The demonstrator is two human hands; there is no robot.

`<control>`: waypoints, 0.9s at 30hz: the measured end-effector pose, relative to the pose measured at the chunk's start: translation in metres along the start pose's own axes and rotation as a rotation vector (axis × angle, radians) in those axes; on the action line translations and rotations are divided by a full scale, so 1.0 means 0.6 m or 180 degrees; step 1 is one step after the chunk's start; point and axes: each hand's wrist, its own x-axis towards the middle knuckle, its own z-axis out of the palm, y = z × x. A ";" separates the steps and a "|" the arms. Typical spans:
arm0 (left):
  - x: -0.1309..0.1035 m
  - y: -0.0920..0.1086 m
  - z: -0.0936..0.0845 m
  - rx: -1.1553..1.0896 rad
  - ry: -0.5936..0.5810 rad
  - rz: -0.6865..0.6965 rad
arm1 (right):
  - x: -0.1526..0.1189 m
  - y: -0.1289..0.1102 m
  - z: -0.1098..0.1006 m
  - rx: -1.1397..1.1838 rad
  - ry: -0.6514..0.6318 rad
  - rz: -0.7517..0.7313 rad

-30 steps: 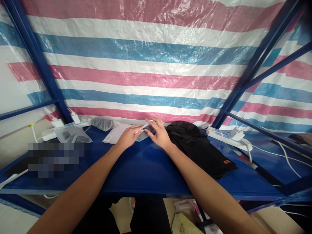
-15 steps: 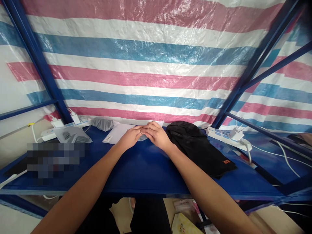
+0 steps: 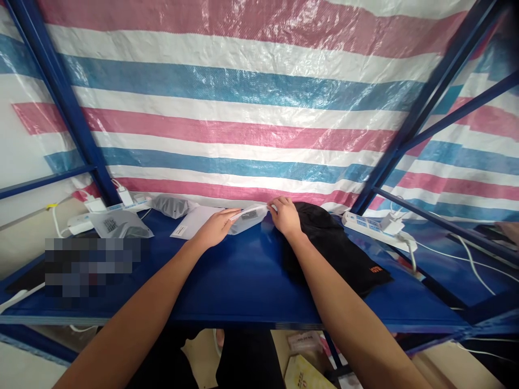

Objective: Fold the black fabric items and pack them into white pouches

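A frosted plastic bag (image 3: 251, 217) with dark print lies near the back of the blue table, spanning the space between my hands. My left hand (image 3: 221, 226) has its fingers along the bag's left end, holding the upper edge there. With thumb and fingers together, my right hand (image 3: 286, 215) pinches the bag's upper right corner. Left of the bag a white flat packet (image 3: 190, 222) with a small label lies partly behind my left hand. Just right of my right hand is a folded black garment (image 3: 336, 254) with orange lettering.
Plastic-wrapped items (image 3: 172, 206) and a grey bag (image 3: 121, 222) sit at the left. A power strip (image 3: 377, 229) with plugs and cables lies to the right. Blue metal posts (image 3: 67, 108) and a striped plastic sheet (image 3: 243, 119) enclose the table (image 3: 243, 286).
My hands were together over the bag; now they are apart. My right hand has moved right along the upper edge to the corner, uncovering the bag. The left hand stays nearly in place.
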 end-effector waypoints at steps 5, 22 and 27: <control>-0.004 -0.001 0.018 -0.0137 0.0010 -0.0264 | 0.001 -0.021 0.005 0.0639 -0.0126 -0.0228; -0.004 -0.005 0.027 -0.0072 0.0215 -0.0411 | -0.011 -0.086 0.016 0.1043 0.0382 -0.1006; 0.000 -0.001 0.024 -0.0224 0.0230 -0.0254 | -0.011 -0.089 0.014 0.1040 0.0351 -0.0969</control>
